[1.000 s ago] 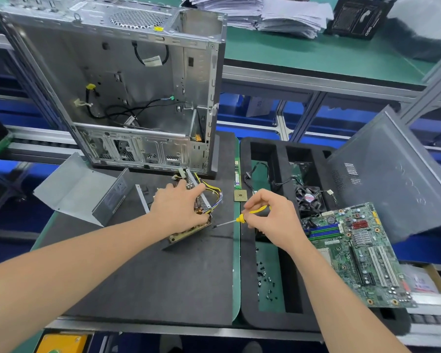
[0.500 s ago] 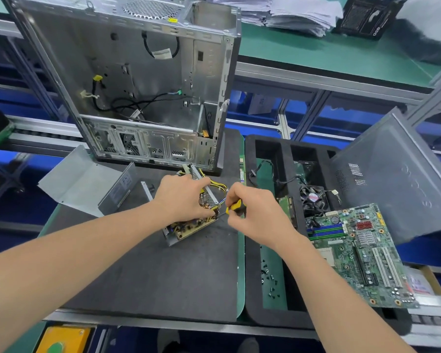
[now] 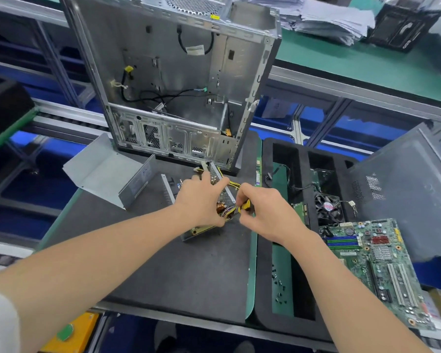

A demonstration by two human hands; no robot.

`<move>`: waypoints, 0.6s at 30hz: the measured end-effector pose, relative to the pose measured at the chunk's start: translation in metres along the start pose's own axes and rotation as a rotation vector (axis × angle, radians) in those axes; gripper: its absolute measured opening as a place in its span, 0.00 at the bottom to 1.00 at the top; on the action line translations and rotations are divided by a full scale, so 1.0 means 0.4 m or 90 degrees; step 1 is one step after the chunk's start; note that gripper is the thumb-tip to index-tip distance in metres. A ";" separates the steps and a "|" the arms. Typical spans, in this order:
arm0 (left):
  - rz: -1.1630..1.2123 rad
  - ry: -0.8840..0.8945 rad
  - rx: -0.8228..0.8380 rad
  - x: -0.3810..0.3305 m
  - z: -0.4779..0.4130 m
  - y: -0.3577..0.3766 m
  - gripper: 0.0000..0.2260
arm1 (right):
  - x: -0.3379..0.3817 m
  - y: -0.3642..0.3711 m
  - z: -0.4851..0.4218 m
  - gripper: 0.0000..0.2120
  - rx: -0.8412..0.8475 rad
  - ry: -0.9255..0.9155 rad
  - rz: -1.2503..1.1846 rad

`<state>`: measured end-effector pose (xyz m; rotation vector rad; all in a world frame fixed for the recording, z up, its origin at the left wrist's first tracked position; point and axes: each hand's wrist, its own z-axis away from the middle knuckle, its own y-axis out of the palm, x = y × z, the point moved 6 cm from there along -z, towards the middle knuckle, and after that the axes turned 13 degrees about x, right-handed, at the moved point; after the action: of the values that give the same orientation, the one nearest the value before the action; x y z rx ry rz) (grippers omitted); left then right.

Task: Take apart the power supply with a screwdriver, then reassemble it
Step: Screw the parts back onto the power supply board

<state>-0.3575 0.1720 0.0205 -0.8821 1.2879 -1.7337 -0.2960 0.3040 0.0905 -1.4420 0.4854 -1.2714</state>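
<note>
The opened power supply (image 3: 220, 203), a metal tray with a circuit board, a copper coil and yellow wires, lies on the dark foam mat (image 3: 189, 271). My left hand (image 3: 201, 200) grips it from above, fingers spread over its perforated wall. My right hand (image 3: 262, 212) holds the yellow-handled screwdriver (image 3: 245, 207), whose tip points left into the supply; my fingers hide most of the tool. The supply's grey metal cover (image 3: 107, 177) lies detached to the left.
An empty computer case (image 3: 178, 80) stands upright behind the supply. A black foam tray (image 3: 301, 289) on the right holds loose screws (image 3: 279, 286), a fan (image 3: 326, 206) and cables. A motherboard (image 3: 372, 266) and a grey side panel (image 3: 407, 192) lie further right.
My right hand has brought the screwdriver leftwards from the mat's edge to the power supply. My left hand has kept its hold on the supply.
</note>
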 end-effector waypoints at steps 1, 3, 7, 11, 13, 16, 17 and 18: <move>0.001 -0.008 -0.004 -0.004 0.003 0.006 0.44 | -0.001 0.001 -0.002 0.09 0.005 0.002 0.003; 0.003 -0.018 -0.013 -0.007 0.005 0.010 0.45 | -0.004 0.002 -0.005 0.09 0.013 0.006 0.006; 0.004 -0.017 -0.024 -0.004 0.006 0.011 0.46 | -0.006 0.005 -0.010 0.09 0.019 0.005 0.003; 0.003 -0.008 -0.020 -0.003 0.002 0.015 0.48 | -0.008 0.003 -0.009 0.09 0.012 0.006 -0.002; 0.007 -0.002 -0.014 -0.004 0.001 0.016 0.48 | -0.008 0.003 -0.012 0.09 0.013 0.006 -0.004; 0.010 -0.002 -0.007 -0.004 0.001 0.018 0.47 | -0.010 0.003 -0.019 0.10 0.026 0.009 -0.011; 0.011 0.000 -0.007 -0.004 0.001 0.018 0.47 | -0.011 0.003 -0.021 0.10 0.032 0.012 -0.012; 0.012 0.004 -0.008 -0.004 0.001 0.018 0.46 | -0.012 0.002 -0.023 0.10 0.038 0.014 -0.013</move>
<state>-0.3550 0.1720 0.0134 -0.8696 1.3075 -1.7164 -0.3053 0.3037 0.0860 -1.3873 0.4453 -1.3081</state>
